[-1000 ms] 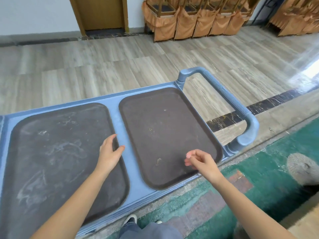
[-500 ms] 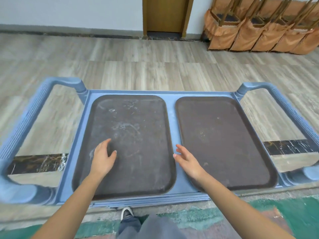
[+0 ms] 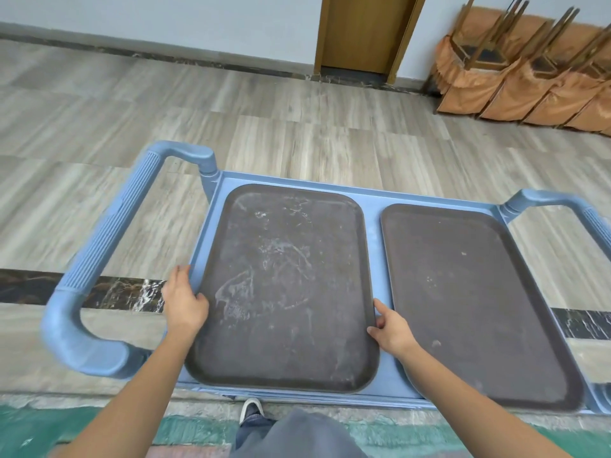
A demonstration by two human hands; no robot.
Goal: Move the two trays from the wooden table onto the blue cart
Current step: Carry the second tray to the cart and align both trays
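Note:
Two dark brown trays lie side by side on the blue cart [image 3: 375,233]. The left tray [image 3: 284,285] is scuffed with pale marks; the right tray [image 3: 469,292] is plainer. My left hand [image 3: 183,302] grips the left tray's left rim, thumb on top. At that tray's right rim, my right hand [image 3: 391,330] holds on in the gap between the two trays. The wooden table is out of view.
The cart has a ribbed blue handle at the left end [image 3: 99,259] and another at the right end [image 3: 585,213]. Stacked orange-covered chairs [image 3: 529,77] stand at the back right beside a wooden door [image 3: 363,31]. Green flooring [image 3: 82,431] lies at my feet.
The view has swung left, putting the left tray in front of me. Both hands moved apart from the tray's surface to its two side rims and closed on them.

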